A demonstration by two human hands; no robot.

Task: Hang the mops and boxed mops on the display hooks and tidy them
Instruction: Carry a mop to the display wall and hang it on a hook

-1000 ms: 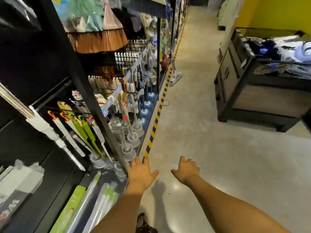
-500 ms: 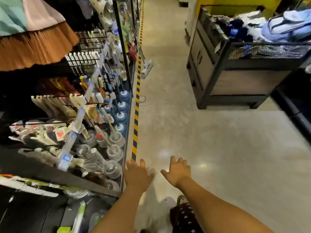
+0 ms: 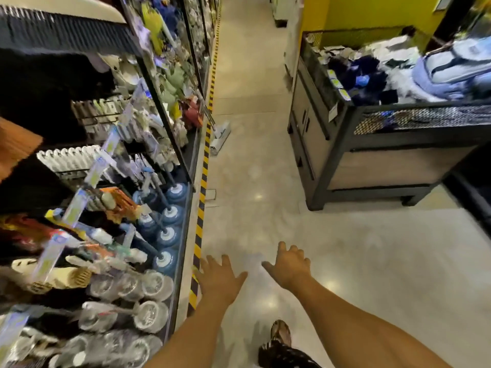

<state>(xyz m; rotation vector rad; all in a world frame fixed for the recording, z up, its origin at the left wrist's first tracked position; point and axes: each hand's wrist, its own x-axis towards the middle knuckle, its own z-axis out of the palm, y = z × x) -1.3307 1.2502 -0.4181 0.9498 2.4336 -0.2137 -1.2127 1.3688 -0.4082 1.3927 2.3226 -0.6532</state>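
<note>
- A mop (image 3: 220,138) with a flat white head is sitting on the floor (image 3: 345,261) in the upper middle of the frame. Its thin pole is leaning up toward the tall shelf (image 3: 159,102) on the left.
- The mop head is lying just beside the yellow and black striped tape (image 3: 201,213) running along the bottom of the shelf.
- Both hands are reaching out low in the middle of the frame, well apart from the mop.
- The left hand (image 3: 218,281) is spreading its fingers wide and holding nothing.
- The right hand (image 3: 289,266) is hanging just beside it, fingers loose, holding nothing too.
- Blue round pots (image 3: 167,236) with sticks are standing in a row on the bottom shelf, at the middle left.
- A foot in a sandal (image 3: 280,333) is stepping at the bottom.
- A big dark bin (image 3: 372,168) is standing at the upper right, with a light blue bag (image 3: 451,67) lying on top.
</note>
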